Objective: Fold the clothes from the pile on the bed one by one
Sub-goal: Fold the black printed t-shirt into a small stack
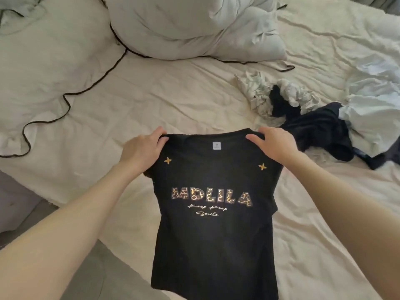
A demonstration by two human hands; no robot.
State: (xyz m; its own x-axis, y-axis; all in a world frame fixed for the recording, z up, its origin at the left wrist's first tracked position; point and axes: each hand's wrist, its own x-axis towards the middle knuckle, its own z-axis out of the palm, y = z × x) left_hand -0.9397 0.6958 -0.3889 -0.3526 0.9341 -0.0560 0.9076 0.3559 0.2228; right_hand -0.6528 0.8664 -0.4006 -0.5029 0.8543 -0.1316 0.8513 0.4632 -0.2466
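A black T-shirt (214, 245) with leopard-print letters and two gold stars hangs in front of me, its front facing me and its hem toward the bottom of the view. My left hand (142, 149) grips its left shoulder and my right hand (273, 145) grips its right shoulder, both at the neckline's ends. The pile of clothes (320, 118) lies on the bed to the right, just beyond my right hand: a crumpled pale patterned piece, dark navy garments and white ones.
The bed (164, 100) has a wrinkled cream sheet. A bunched white duvet (190, 29) sits at the far middle, and a pillow with dark piping (43, 68) lies at the left. The bed's edge and grey floor (93, 276) show at the lower left.
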